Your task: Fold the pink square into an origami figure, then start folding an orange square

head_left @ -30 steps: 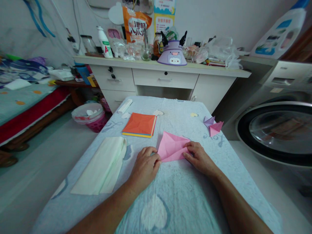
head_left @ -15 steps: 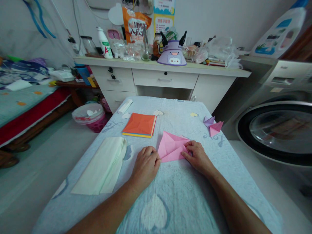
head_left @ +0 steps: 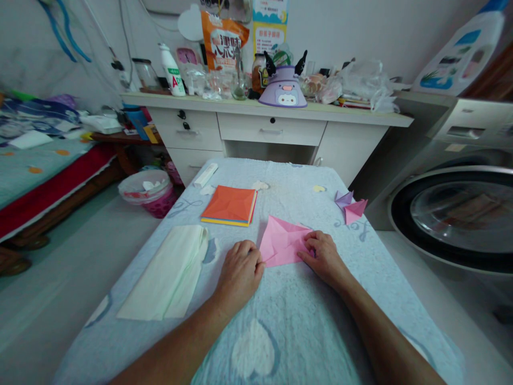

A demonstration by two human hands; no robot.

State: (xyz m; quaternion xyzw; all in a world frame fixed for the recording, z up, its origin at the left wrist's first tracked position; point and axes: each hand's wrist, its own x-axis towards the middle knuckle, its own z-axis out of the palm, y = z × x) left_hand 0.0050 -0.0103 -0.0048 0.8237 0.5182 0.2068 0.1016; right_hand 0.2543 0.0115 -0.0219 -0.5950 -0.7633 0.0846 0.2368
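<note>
A pink sheet of origami paper (head_left: pixel 282 243), partly folded with creases across it, lies on the cloth-covered table between my hands. My left hand (head_left: pixel 242 270) is closed on its lower left corner, fingers curled and the fingertips partly hidden. At the right edge, my right hand (head_left: pixel 323 256) pinches the paper between thumb and fingers. A stack of square coloured paper (head_left: pixel 229 205), orange on top, sits beyond my left hand. Two small folded paper pieces, one purple (head_left: pixel 343 199) and one pink (head_left: pixel 355 212), rest at the table's right side.
A folded pale green cloth or paper (head_left: pixel 168 275) lies left of my left arm. Near the far left corner is a white stick-like object (head_left: pixel 206 175). A cluttered white desk (head_left: pixel 272 131) stands behind the table, a washing machine (head_left: pixel 460 160) to the right, a pink bin (head_left: pixel 154 195) to the left.
The lower flap of the pink paper has shifted slightly, and its crease lines look different. Both hands stay almost in the same place.
</note>
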